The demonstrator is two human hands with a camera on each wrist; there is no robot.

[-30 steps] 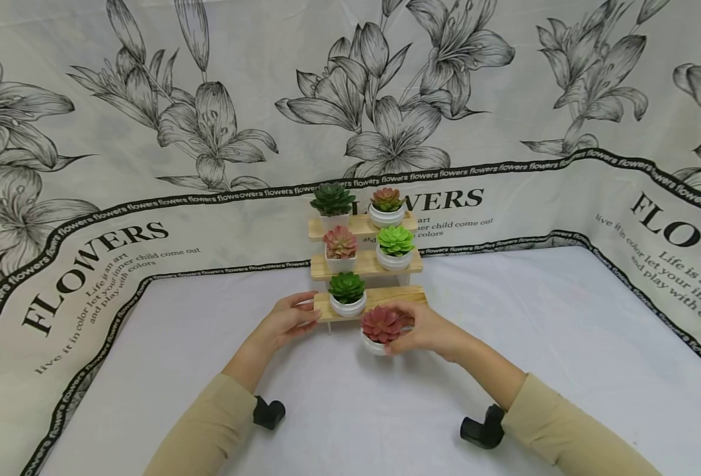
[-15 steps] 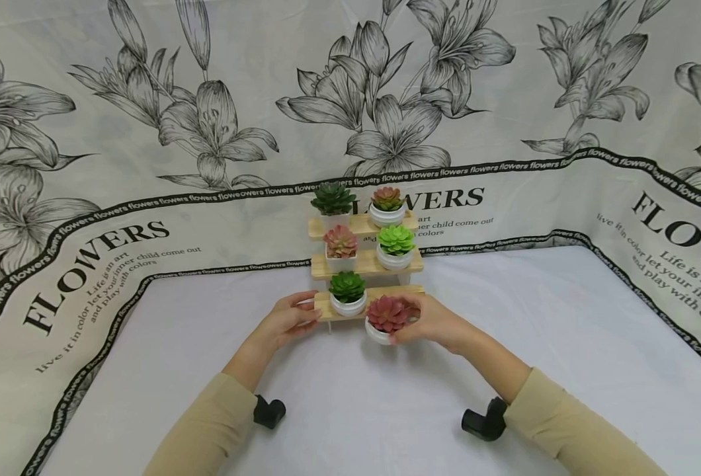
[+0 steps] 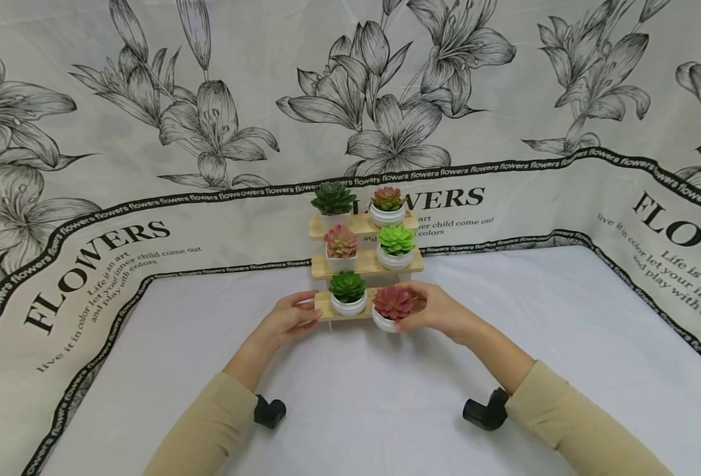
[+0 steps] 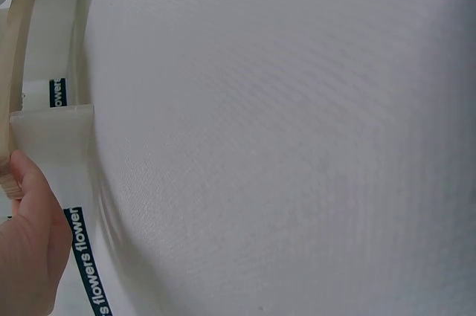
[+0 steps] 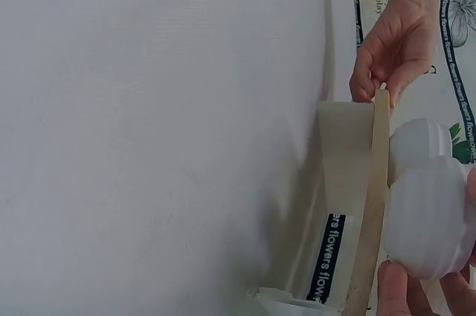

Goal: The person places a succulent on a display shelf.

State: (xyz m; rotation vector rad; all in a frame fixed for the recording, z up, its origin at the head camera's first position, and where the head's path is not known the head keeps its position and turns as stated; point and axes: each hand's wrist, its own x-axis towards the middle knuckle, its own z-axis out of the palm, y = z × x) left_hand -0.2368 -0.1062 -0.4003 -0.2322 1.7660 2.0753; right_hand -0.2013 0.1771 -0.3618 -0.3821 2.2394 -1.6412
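Note:
In the head view, my right hand [image 3: 436,309] grips a potted succulent [image 3: 393,303] with dusty red leaves and a round white pot. It is at the front right of the lowest board of a three-tier wooden plant stand [image 3: 322,307]. Seen from the right wrist, the white pot [image 5: 428,219] is right up against the board [image 5: 368,234]; I cannot tell whether it bears on it. My left hand [image 3: 288,320] pinches the left end of that board, also visible in the left wrist view, where the hand [image 4: 33,234] sits low at the left edge.
A dark green succulent [image 3: 348,288] shares the lowest board. Pink [image 3: 341,242] and bright green [image 3: 395,240] ones stand on the middle tier, with two more on top. Flower-printed cloth [image 3: 237,225] rises behind the white tabletop [image 3: 350,410].
My right hand has carried the red succulent up and slightly right, from in front of the lowest board to over its right part. The left hand keeps its place.

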